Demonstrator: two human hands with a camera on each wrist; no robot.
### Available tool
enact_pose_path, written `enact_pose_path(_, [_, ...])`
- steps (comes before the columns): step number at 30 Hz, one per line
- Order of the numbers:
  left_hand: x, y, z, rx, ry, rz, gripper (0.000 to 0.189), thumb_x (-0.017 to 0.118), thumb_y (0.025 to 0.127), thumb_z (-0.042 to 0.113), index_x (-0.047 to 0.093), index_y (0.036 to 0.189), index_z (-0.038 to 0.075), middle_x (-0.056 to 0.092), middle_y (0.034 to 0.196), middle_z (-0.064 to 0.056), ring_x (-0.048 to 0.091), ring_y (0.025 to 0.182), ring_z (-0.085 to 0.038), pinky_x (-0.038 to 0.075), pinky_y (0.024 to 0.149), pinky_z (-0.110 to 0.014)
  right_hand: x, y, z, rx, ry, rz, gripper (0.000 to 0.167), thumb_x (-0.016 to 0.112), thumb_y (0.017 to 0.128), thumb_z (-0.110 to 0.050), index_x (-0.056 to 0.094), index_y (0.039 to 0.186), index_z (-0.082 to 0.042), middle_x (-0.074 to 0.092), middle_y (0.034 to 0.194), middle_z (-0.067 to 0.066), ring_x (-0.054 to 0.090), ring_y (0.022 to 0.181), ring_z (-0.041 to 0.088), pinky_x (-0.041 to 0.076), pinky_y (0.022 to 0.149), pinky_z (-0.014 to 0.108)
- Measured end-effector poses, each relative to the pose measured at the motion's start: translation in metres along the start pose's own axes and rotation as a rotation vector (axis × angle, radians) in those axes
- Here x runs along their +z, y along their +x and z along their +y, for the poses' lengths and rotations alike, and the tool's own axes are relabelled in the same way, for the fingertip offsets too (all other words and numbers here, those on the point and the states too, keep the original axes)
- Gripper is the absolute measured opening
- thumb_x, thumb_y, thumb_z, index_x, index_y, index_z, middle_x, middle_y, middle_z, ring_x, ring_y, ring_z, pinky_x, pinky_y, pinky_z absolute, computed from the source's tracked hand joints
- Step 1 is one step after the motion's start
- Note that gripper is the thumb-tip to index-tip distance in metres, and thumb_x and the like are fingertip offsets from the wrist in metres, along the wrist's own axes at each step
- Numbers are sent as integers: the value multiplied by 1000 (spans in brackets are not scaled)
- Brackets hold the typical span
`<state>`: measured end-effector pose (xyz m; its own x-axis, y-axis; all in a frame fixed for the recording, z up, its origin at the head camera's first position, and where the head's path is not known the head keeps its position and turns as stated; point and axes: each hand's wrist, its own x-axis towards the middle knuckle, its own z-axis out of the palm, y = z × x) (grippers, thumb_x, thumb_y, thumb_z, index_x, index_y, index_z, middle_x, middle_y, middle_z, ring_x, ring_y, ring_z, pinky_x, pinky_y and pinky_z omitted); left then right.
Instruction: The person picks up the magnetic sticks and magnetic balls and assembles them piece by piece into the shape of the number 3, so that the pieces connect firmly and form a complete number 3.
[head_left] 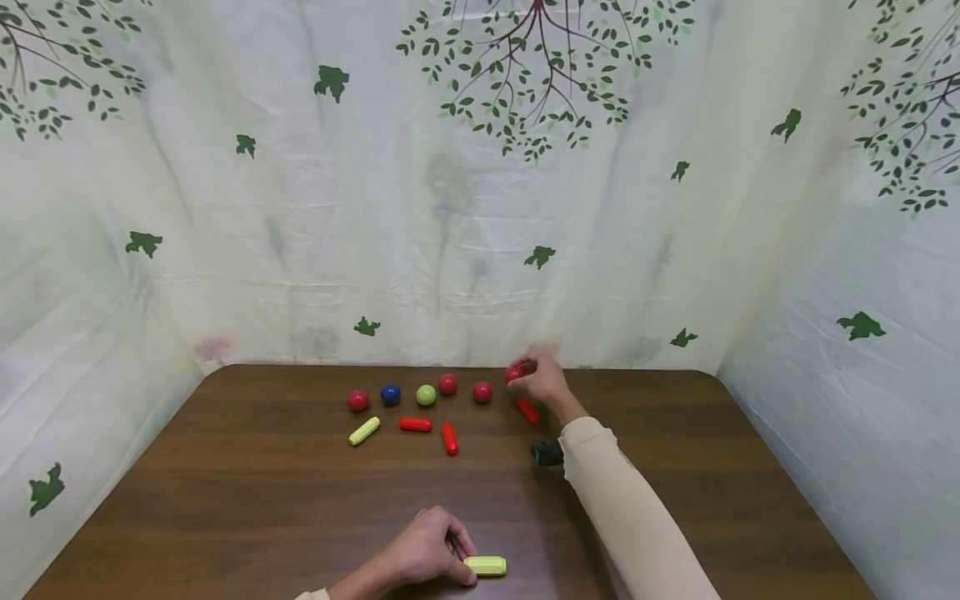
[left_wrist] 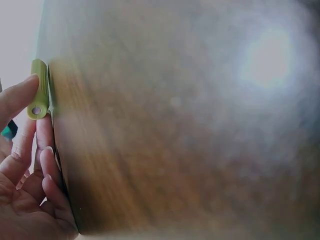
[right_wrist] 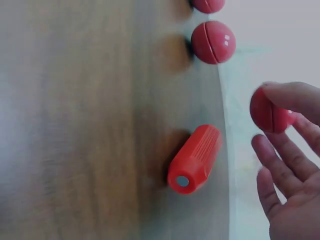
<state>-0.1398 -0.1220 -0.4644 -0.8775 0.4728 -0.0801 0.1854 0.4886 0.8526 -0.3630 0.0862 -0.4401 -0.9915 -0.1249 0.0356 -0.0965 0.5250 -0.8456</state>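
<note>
My left hand [head_left: 433,550] pinches one end of a yellow-green ridged rod [head_left: 487,567] near the front of the table; in the left wrist view the thumb lies on the rod [left_wrist: 40,90], whose end shows a small metal disc. At the back, my right hand [head_left: 543,382] pinches a red ball [head_left: 513,374] between thumb and fingers. The right wrist view shows a seam round this ball [right_wrist: 267,112]. Close by the right hand lies a red rod [head_left: 528,409] with a metal disc in its end, and left of it a red ball [head_left: 482,392].
Further left stand two more red balls [head_left: 447,384], a blue ball [head_left: 390,394] and a green ball [head_left: 426,395]. Before them lie a yellow-green rod [head_left: 364,431] and two red rods [head_left: 416,424]. A dark object [head_left: 547,453] sits by the right sleeve. A leaf-print curtain [head_left: 450,250] hangs behind the table.
</note>
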Motion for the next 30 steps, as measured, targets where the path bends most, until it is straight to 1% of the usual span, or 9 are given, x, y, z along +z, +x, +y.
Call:
enact_pose_path(3, [0, 3, 0, 14, -4, -1, 18, 87, 62, 5, 73, 71, 10, 60, 63, 9, 50, 57, 0, 41, 54, -18, -5, -9, 1, -26, 32, 52, 30, 79, 76, -3, 68, 104, -3, 67, 100, 11, 59, 93, 26, 50, 84, 38])
enact_pose_path(7, [0, 4, -2, 14, 7, -10, 17, 86, 62, 6, 72, 71, 11, 60, 63, 10, 50, 57, 0, 41, 54, -18, -10, -22, 3, -52, 127, 100, 32, 78, 77, -4, 66, 107, 0, 66, 102, 15, 60, 93, 27, 51, 85, 38])
enact_pose_path(11, [-1, 6, -3, 15, 12, -22, 17, 86, 63, 6, 72, 71, 10, 60, 64, 10, 51, 58, -1, 41, 55, -18, -14, -38, 8, -48, 201, 111, 31, 78, 79, -5, 65, 108, 1, 66, 103, 15, 60, 91, 26, 52, 83, 35])
enact_pose_path(14, [-2, 6, -3, 18, 4, -29, 16, 86, 63, 6, 72, 72, 9, 61, 64, 9, 52, 58, -1, 41, 55, -18, -18, -51, 13, -52, 235, 94, 31, 76, 82, -7, 68, 111, -3, 66, 104, 12, 60, 91, 24, 52, 81, 34])
enact_pose_path(18, [-3, 6, -2, 27, 4, -27, 16, 85, 63, 5, 72, 72, 8, 61, 65, 7, 52, 59, -1, 42, 55, -18, -22, -70, 17, -79, 265, 56, 30, 74, 84, -8, 69, 113, -6, 67, 103, 8, 60, 91, 22, 52, 79, 34])
enact_pose_path(20, [-3, 6, -2, 26, 6, -27, 16, 86, 63, 5, 72, 72, 8, 62, 65, 6, 52, 59, -2, 42, 55, -18, -23, -81, 19, -88, 284, 25, 29, 74, 84, -7, 68, 111, -3, 66, 103, 9, 62, 90, 21, 53, 78, 34])
enact_pose_path(22, [-3, 5, -3, 25, 9, -29, 16, 86, 64, 5, 72, 72, 8, 61, 65, 6, 52, 59, -2, 42, 55, -19, -23, -91, 22, -92, 309, -21, 28, 74, 84, -6, 64, 110, 0, 65, 104, 12, 63, 90, 23, 53, 79, 34])
enact_pose_path(25, [-2, 6, -2, 22, 10, -34, 16, 86, 64, 7, 72, 73, 9, 61, 66, 7, 52, 59, -2, 41, 55, -19, -25, -104, 30, -97, 324, -99, 29, 73, 84, -5, 58, 109, 2, 63, 103, 14, 64, 89, 22, 53, 79, 31])
enact_pose_path(30, [-1, 11, -1, 33, 25, -43, 16, 86, 65, 9, 72, 74, 10, 62, 66, 7, 52, 59, -2, 40, 55, -19, -33, -122, 39, -109, 287, -244, 29, 70, 86, -5, 56, 110, 3, 60, 103, 13, 63, 85, 19, 52, 77, 29])
